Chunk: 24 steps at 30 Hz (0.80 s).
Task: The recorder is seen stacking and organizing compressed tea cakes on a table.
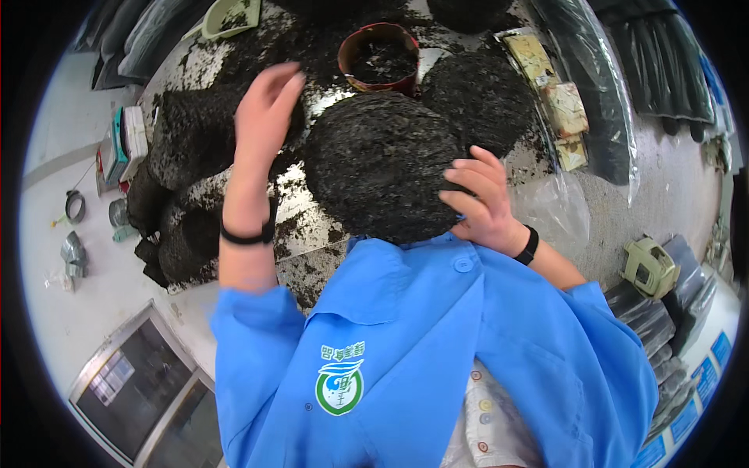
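Note:
A large round cake of dark, flaky material that looks like dried seaweed (383,167) stands just before my chest. My right hand (480,196) grips its right edge, fingers spread over the rim. My left hand (266,111) is raised off the cake to the left, blurred, its fingers loosely bent with nothing visible in them. Behind the cake stands a red-rimmed round tub (380,58) with dark scraps inside. Another round dark cake (477,102) lies at the back right. More rolled or stacked dark cakes (193,137) are at the left, partly behind my left forearm.
Dark crumbs cover the light tabletop (301,196). A pale green dustpan (234,17) holds scraps at the far left. Wrapped yellowish packs (564,108) and a clear plastic bag (550,205) lie at the right, beside long plastic-covered dark bundles (591,93). A greenish plastic stool (649,269) stands beyond.

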Tool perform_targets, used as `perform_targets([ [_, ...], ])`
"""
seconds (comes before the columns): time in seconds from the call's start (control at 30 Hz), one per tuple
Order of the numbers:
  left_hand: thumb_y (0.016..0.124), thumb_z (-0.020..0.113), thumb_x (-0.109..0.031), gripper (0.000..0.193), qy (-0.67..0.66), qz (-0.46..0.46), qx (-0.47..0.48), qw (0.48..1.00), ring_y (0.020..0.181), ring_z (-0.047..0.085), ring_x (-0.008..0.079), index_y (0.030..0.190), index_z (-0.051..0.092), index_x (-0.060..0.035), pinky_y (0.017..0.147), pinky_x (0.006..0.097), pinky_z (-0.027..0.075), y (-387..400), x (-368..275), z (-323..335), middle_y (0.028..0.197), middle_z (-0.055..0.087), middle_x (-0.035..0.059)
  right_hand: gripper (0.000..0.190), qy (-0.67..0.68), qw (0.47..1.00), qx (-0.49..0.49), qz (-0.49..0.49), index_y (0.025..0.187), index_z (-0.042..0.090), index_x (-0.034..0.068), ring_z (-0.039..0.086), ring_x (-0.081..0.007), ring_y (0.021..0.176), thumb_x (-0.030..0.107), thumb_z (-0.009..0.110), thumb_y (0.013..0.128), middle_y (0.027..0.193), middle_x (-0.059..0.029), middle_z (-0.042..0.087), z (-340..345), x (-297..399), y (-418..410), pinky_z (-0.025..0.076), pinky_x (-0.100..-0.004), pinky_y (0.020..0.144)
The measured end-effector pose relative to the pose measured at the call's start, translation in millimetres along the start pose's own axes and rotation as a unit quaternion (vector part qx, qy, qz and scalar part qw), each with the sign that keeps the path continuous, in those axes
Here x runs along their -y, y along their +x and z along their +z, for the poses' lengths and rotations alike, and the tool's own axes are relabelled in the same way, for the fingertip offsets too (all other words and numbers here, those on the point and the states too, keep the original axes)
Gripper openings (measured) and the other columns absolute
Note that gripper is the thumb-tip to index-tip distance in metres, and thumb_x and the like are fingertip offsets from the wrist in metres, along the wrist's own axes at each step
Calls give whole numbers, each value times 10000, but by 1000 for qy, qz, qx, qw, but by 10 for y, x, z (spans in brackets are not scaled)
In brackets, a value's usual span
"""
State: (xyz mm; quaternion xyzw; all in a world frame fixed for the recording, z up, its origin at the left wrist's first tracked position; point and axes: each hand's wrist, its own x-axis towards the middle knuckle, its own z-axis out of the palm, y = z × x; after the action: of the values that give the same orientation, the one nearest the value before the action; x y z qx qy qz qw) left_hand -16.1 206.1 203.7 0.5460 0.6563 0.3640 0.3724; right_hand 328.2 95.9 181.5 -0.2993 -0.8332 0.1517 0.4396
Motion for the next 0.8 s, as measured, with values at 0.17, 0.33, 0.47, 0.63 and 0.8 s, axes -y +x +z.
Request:
perform_targets([
  [0.17,1109,408,-455,581,11,-131,-109,985,1267,574,213,1456,555,-13,1061,347,430,-1543,356,57,1409,609,116,298,25,990,136,-21,1127,703,92,590,-249,1280,93,645,835,1300,-79,665,108,-59,26,430,-476,1159],
  [0.33,1122,252,-496,686,-15,-88,-137,987,1389,476,276,1540,431,18,1133,397,376,-1787,176,474,1546,477,148,420,79,991,108,15,1151,687,91,589,-271,1257,73,684,731,1274,-81,657,125,-104,52,419,-489,1141],
  [0.47,1123,300,-453,631,115,3,-162,980,1331,521,257,1474,496,33,1113,380,399,-1817,141,415,1443,544,154,466,104,990,93,36,1152,689,91,593,-280,1239,31,702,690,1259,-79,654,79,-93,94,422,-487,1126],
  [0.63,1067,584,-253,440,95,-99,-200,970,1236,571,197,1407,552,24,1040,339,459,-1872,47,550,1374,588,124,536,135,991,9,-13,1176,703,98,626,-300,1189,-58,695,663,1250,-83,679,-51,-217,252,486,-457,1046],
  [0.8,903,799,-152,548,156,-90,-211,961,1098,595,183,1390,582,-28,889,312,527,-1800,5,689,1296,598,110,293,180,930,-162,278,1171,709,30,684,-180,1037,-61,698,892,1124,-73,733,-570,-398,390,541,-307,914],
])
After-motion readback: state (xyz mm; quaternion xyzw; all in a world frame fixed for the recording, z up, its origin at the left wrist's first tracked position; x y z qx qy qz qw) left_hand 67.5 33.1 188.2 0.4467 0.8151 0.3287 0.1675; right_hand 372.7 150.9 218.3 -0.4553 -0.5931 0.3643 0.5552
